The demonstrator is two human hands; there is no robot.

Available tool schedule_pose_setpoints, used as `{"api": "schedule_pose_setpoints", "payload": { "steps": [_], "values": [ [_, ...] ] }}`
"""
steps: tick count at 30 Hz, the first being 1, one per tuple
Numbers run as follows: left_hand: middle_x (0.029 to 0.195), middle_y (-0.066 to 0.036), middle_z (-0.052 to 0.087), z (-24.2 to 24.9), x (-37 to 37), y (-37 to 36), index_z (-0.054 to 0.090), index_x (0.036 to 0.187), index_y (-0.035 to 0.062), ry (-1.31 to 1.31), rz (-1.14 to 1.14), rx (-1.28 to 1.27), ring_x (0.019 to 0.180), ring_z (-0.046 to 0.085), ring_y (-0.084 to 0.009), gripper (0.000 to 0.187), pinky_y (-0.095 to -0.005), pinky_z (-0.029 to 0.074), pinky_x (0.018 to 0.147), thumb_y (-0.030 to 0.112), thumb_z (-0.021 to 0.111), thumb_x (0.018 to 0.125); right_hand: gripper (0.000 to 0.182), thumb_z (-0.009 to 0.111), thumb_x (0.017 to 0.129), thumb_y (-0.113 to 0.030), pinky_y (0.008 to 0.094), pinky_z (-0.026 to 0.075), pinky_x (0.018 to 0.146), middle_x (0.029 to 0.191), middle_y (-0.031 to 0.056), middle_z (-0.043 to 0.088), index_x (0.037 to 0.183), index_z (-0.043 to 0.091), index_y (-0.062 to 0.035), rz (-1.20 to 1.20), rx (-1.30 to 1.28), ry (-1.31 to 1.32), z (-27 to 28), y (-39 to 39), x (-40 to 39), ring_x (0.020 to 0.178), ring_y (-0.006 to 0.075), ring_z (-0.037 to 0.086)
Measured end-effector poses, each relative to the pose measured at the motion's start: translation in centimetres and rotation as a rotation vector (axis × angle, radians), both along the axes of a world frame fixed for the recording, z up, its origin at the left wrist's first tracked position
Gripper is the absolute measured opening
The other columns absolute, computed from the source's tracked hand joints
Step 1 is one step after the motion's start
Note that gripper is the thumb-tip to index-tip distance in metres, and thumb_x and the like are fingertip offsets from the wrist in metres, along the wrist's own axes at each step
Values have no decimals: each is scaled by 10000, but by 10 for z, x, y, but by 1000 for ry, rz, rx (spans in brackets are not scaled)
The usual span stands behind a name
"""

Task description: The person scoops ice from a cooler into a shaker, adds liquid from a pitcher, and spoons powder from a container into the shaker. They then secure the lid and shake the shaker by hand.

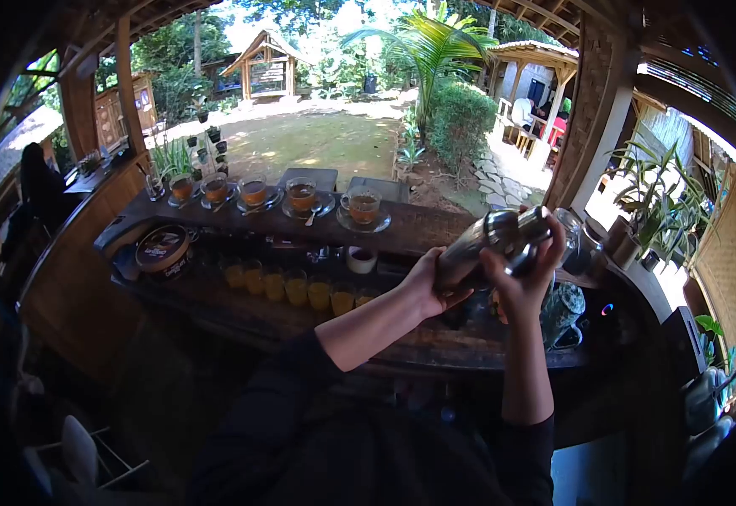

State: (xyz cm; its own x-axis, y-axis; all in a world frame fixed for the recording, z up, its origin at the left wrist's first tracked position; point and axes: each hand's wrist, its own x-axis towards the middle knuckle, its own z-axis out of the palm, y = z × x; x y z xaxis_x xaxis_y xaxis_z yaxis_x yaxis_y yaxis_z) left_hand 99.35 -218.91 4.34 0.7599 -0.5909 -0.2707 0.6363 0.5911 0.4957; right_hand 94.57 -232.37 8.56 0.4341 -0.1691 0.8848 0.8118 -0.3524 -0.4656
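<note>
Head view, both hands' grip wrapped round shiny steel cocktail shaker [496, 246], left hand [429, 285], right hand [526, 274]

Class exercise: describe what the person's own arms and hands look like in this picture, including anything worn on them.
Both arms wear dark, near-black sleeves pushed up toward the elbows, leaving the forearms bare. The left hand and right hand are bare: no gloves. No watch, ring or bracelet shows at this size.
</note>
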Motion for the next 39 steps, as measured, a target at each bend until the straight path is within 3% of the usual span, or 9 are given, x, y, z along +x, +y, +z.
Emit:
{"api": "schedule_pose_setpoints", "payload": {
  "steps": [6,8,11,21,23,26,32,34,39],
  "values": [
    [1091,-163,583,65,-69,4,531,1109,64,-449,-309,-349,1007,583,-293,402,-464,449,902,364,547,842,624,666,706,-570,447,412,953,1162,170,448,1159,532,-163,215,-530,-491,22,-9,-130,1080,318,489],
    [1053,-151,601,73,-73,-2,532,1104,71,-360,-350,-358,979,601,-287,397,-452,452,903,365,555,838,687,750,626,-531,439,411,968,1099,169,475,1192,503,-229,543,19,-607,29,31,-117,1055,332,502],
    [1039,-113,614,45,-42,-29,516,1124,80,-99,-252,-100,959,619,-225,407,-455,529,805,395,516,866,841,800,640,-206,369,442,907,1243,165,449,1311,304,-100,-480,-333,-217,-11,-64,-72,1074,275,507],
    [1056,-108,587,56,-68,-38,493,1128,80,-448,-273,-238,975,587,-247,401,-411,456,865,403,465,893,1066,734,638,-583,454,377,1010,1332,193,324,1356,167,-36,-506,-350,-268,-11,-46,-123,1225,327,402],
    [1053,-95,580,36,-46,-55,474,1144,85,-156,-250,-12,963,587,-251,402,-451,503,812,407,431,908,793,776,677,-154,342,465,835,1204,152,467,1290,282,-66,-604,-279,-587,21,-31,-91,1077,255,515],
    [1032,-117,578,19,-51,-56,461,1171,85,-1,-197,66,954,600,-244,405,-469,539,768,394,428,911,919,802,653,-248,356,437,904,1238,159,442,1319,197,-62,-231,258,110,21,-47,-93,1113,252,480],
    [1096,-122,587,77,-98,-30,450,1267,70,-656,-373,-206,931,607,-209,526,-350,495,799,454,428,907,929,797,651,-445,517,415,956,1314,206,328,1333,240,-149,253,-54,-555,4,-27,-144,1207,380,408],
    [1066,-87,590,77,-83,-43,461,1227,108,-667,-382,-62,892,617,-176,480,-386,524,770,468,434,911,894,792,695,-279,492,431,942,1292,186,369,1345,200,-114,-783,-479,-462,25,-41,-159,1200,365,419],
    [1033,-96,595,47,-55,-73,492,1180,85,-388,-511,85,925,601,-201,499,-391,512,761,488,463,886,913,803,626,-226,403,421,950,1250,219,435,1276,182,-68,-461,216,-209,32,-50,-138,1109,287,501]
  ]
}}
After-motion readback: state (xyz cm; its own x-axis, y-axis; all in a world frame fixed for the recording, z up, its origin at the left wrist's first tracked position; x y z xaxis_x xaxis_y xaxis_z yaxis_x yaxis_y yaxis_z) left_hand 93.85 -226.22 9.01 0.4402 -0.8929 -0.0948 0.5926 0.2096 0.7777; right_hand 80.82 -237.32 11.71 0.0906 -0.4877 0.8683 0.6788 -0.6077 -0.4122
